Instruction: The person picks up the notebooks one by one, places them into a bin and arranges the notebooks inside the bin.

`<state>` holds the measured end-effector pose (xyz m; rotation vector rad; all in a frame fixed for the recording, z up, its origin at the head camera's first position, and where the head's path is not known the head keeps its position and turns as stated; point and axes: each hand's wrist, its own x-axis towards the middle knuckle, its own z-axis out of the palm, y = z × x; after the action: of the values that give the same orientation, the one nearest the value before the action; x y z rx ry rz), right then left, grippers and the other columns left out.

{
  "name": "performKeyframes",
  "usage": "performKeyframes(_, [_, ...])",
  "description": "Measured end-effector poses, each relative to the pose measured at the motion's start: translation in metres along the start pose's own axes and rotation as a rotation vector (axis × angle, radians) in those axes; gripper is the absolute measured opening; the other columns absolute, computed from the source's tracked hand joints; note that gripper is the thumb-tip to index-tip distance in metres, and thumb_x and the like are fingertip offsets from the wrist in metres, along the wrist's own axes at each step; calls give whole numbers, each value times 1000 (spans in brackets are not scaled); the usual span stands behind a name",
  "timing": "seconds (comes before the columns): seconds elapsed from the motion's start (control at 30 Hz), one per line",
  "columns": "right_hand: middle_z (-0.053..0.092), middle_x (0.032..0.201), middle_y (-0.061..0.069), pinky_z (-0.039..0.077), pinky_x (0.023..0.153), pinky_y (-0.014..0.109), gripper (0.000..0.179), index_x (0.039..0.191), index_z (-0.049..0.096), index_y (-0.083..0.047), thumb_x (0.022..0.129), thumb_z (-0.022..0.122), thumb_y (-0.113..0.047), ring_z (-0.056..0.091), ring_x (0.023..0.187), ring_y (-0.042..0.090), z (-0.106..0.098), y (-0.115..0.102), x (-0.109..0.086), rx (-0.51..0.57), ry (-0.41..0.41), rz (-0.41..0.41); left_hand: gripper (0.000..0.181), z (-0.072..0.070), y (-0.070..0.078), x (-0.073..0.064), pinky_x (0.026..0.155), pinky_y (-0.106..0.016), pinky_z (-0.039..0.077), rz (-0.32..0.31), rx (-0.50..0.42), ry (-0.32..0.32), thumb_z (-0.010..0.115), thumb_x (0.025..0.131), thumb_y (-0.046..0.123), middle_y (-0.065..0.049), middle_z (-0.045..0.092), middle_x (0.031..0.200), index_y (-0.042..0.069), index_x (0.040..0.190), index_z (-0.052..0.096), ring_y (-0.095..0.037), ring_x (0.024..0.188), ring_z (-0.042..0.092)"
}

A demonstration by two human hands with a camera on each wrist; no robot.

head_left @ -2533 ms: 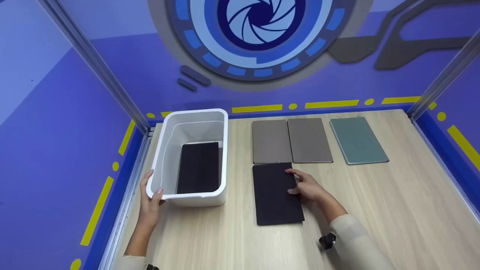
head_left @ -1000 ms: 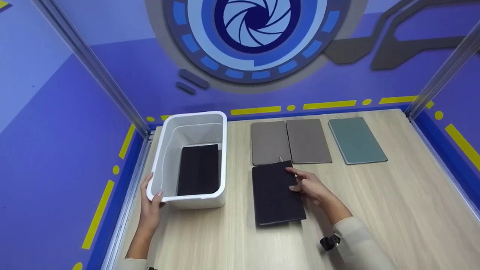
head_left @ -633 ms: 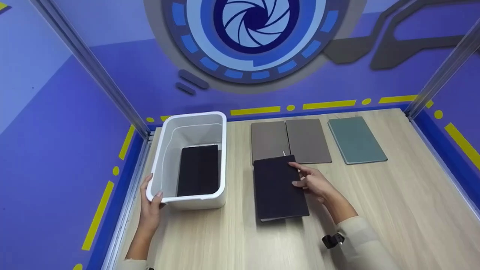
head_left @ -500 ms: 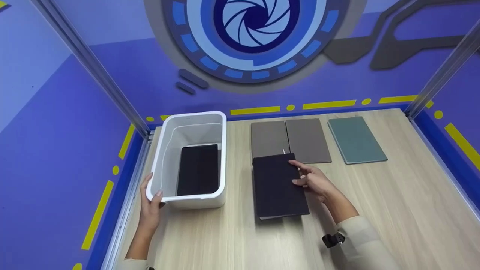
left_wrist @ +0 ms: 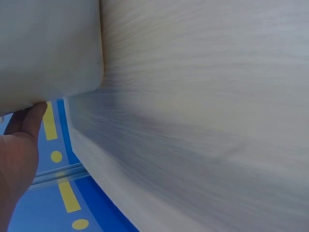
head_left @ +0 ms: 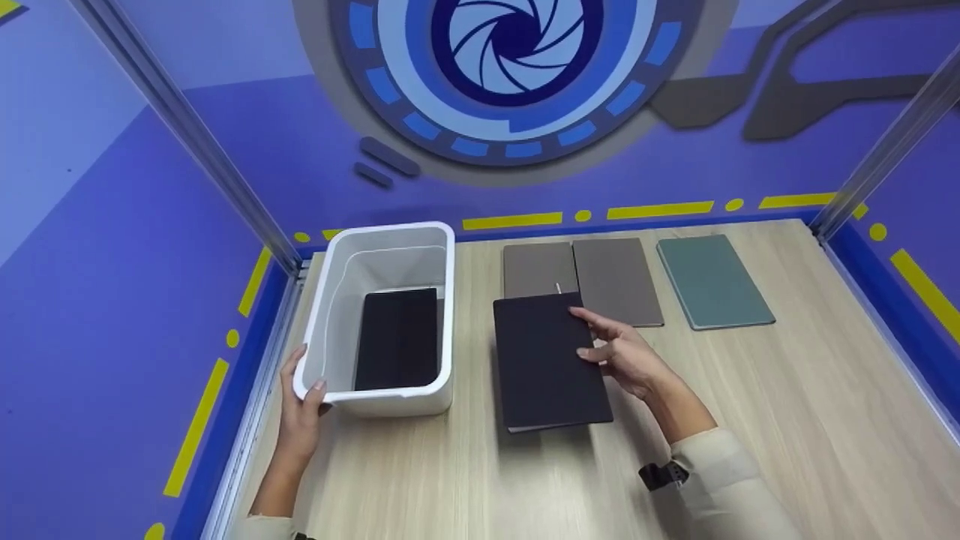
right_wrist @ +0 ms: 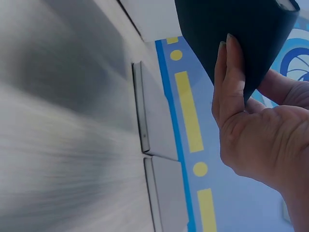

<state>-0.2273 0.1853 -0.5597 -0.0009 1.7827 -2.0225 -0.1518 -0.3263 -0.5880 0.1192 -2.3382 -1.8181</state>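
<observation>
My right hand [head_left: 626, 356] grips a black notebook [head_left: 551, 364] by its right edge, thumb on the cover and fingers underneath. Raised off the table, the notebook casts a shadow below it and overlaps the left brown notebook in the head view. In the right wrist view, the fingers are spread along the underside of the black notebook [right_wrist: 231, 29]. My left hand [head_left: 300, 409] holds the near left corner of a white bin [head_left: 450, 330], thumb over the rim. Inside the bin lies another black notebook [head_left: 397, 337], with a darker edge showing beside it.
Two brown notebooks [head_left: 619, 281] lie side by side at the back of the wooden table [head_left: 810, 360]. A green notebook [head_left: 716, 281] lies to their right. Purple walls with metal corner posts [head_left: 202, 150] enclose the back and sides.
The black notebook in my right hand has risen off the table and moved toward the back, lately a little leftward. My left hand has stayed on the bin.
</observation>
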Motion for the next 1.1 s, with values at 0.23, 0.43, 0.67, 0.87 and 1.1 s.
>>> performKeyframes(0.23, [47, 143, 18, 63, 86, 35, 77, 167, 36, -13, 98, 62, 7, 72, 108, 21, 4, -9, -3, -8, -6, -31, 65, 0, 2, -2, 90, -22, 55, -24, -15, 6, 42, 110, 14, -12, 37, 157, 24, 169, 15, -18, 125, 56])
performKeyframes(0.43, [47, 141, 14, 63, 84, 34, 77, 167, 36, -14, 98, 60, 8, 71, 106, 21, 4, -15, -5, 4, 7, -58, 66, 1, 3, -2, 86, -24, 56, -24, -14, 24, 41, 108, 10, -14, 37, 156, 21, 169, 17, -19, 121, 58])
performKeyframes(0.67, [43, 152, 17, 62, 86, 33, 77, 168, 34, -15, 98, 58, 9, 69, 112, 19, 8, -24, -7, 88, 60, -84, 66, 0, 6, 1, 89, -23, 55, -33, -10, -4, 40, 109, 11, -12, 36, 157, 22, 169, 16, -19, 123, 57])
performKeyframes(0.87, [33, 168, 17, 62, 88, 32, 78, 169, 32, -17, 100, 55, 9, 68, 119, 18, 12, -34, -9, 131, 79, -115, 66, -1, 6, 3, 88, -23, 56, -33, -8, -7, 40, 108, 10, -13, 38, 155, 21, 169, 18, -19, 121, 58])
performKeyframes(1.1, [31, 169, 16, 62, 92, 31, 77, 169, 31, -16, 101, 54, 11, 65, 124, 18, 13, -37, -10, 188, 87, -135, 67, -4, 2, 4, 86, -22, 55, -9, -8, 6, 39, 106, 8, -13, 39, 153, 20, 169, 21, -16, 117, 57])
